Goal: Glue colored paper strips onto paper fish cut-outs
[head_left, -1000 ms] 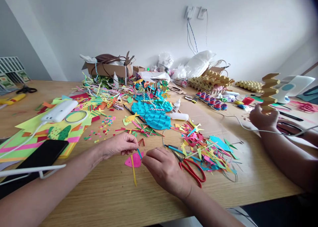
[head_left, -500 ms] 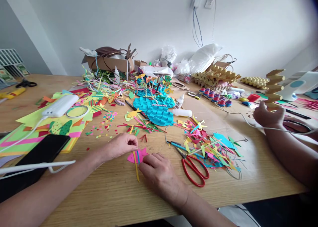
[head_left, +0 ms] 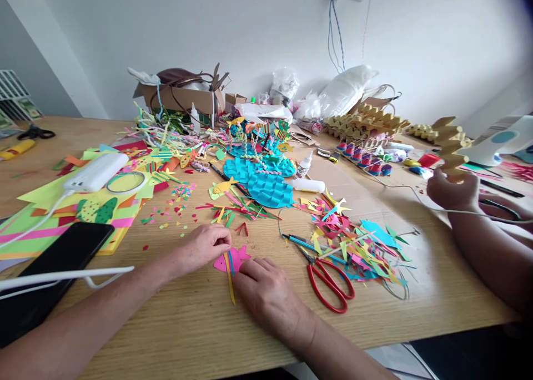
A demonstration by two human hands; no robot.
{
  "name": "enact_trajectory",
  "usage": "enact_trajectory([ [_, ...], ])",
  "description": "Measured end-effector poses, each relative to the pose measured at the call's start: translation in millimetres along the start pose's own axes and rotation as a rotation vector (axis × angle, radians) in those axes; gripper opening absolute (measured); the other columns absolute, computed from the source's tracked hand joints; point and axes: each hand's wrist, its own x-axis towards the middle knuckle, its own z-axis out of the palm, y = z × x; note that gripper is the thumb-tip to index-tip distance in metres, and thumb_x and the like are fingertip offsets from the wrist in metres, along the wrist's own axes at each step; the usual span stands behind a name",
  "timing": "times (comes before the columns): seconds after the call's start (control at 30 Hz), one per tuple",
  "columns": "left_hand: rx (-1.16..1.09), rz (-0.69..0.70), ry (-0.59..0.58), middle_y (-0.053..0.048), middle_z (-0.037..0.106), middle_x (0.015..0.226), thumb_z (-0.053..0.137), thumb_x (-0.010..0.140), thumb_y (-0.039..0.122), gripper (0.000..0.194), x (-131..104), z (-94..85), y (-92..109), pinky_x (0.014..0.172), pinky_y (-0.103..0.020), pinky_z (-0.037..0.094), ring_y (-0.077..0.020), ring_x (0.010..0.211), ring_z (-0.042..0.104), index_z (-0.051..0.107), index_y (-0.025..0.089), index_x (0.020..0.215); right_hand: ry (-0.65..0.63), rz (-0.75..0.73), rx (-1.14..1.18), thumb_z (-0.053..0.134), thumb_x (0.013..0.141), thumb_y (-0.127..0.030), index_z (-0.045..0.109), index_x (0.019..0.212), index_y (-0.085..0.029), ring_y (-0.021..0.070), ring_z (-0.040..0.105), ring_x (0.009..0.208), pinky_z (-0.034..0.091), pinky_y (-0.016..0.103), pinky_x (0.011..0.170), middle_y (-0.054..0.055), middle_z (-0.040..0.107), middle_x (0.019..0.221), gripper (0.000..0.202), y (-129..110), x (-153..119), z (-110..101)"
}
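Observation:
A pink paper fish (head_left: 239, 256) with a blue stripe lies on the wooden table between my hands. Across it runs a narrow yellow paper strip (head_left: 231, 283), its lower end reaching past the fish's edge. My left hand (head_left: 208, 242) is closed in a pinch on the strip's upper end, just above the fish. At the fish's right lower edge, my right hand (head_left: 268, 294) rests with curled fingers closed on it; the fingertips are partly hidden. Red-handled scissors (head_left: 331, 284) lie to the right of my right hand.
Paper scraps (head_left: 353, 241) and pens spread beyond the scissors. Further back stand a blue paper piece (head_left: 268, 191) and a glue bottle (head_left: 304, 165). At left are a black phone (head_left: 62, 269) and coloured sheets. At right, another person's hand (head_left: 453, 190) holds an egg-carton strip.
The camera view has tilted slightly. My hands, the fish and the strip stay almost where they were. The other person's egg-carton strip has tilted a little.

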Motion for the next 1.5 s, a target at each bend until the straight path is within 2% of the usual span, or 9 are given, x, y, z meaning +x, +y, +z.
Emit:
enact_trajectory([
  [0.73, 0.060, -0.001, -0.013, 0.003, 0.050, 0.058, 0.049, 0.071, 0.021, 0.012, 2.5, 2.5, -1.6, 0.048, -0.021, 0.028, -0.0108, 0.054, 0.045, 0.052, 0.017, 0.060, -0.091, 0.040, 0.038, 0.049, 0.085, -0.015, 0.052, 0.071, -0.017, 0.0127, 0.046, 0.070, 0.036, 0.024, 0.062, 0.001, 0.055, 0.074, 0.015, -1.0, 1.3, 0.6],
  [1.03, 0.091, 0.006, -0.031, 0.002, 0.051, 0.059, 0.049, 0.072, 0.021, 0.013, 3.0, -0.1, 0.3, 0.050, -0.021, 0.029, -0.0114, 0.056, 0.046, 0.053, 0.017, 0.060, -0.042, 0.025, 0.061, 0.048, 0.086, -0.015, 0.052, 0.069, -0.018, 0.0125, 0.045, 0.068, 0.035, 0.024, 0.061, 0.001, 0.055, 0.073, 0.017, -1.3, 1.2, -0.4],
  [1.5, 0.123, 0.005, -0.033, 0.002, 0.051, 0.060, 0.049, 0.073, 0.020, 0.014, 3.5, -0.9, 3.5, 0.051, -0.022, 0.028, -0.0120, 0.056, 0.045, 0.053, 0.017, 0.060, -0.060, 0.029, 0.055, 0.047, 0.086, -0.014, 0.052, 0.069, -0.018, 0.0123, 0.045, 0.068, 0.036, 0.023, 0.062, 0.001, 0.054, 0.073, 0.018, -1.7, 1.4, -0.9],
])
